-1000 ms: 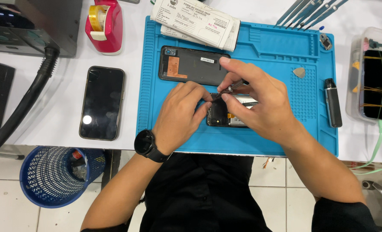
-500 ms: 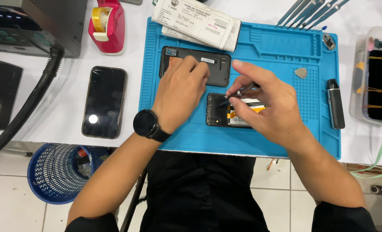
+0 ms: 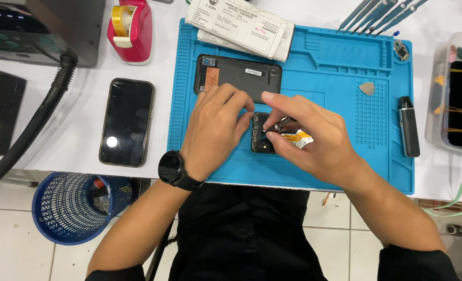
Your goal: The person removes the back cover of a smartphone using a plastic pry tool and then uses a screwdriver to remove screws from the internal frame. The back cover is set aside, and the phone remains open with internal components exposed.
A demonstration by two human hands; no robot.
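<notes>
On the blue work mat (image 3: 340, 67) lies a small opened phone (image 3: 261, 139) with an orange flex strip showing at its right. My right hand (image 3: 311, 138) pinches thin metal tweezers (image 3: 280, 124) whose tip touches the phone's upper part. My left hand (image 3: 215, 127), with a black watch on the wrist, rests its fingers on the phone's left edge. A black phone back cover (image 3: 241, 75) lies just beyond both hands.
A black phone (image 3: 127, 122) lies face up left of the mat. A pink tape dispenser (image 3: 132, 28), folded papers (image 3: 244, 26), a black pen-like device (image 3: 409, 127), a grey pick (image 3: 367, 87), a clear box (image 3: 457, 99) and a blue bin (image 3: 77, 205) surround.
My left hand has come back from the back cover to the small phone's left edge. My right hand stays on the phone with the tweezers.
</notes>
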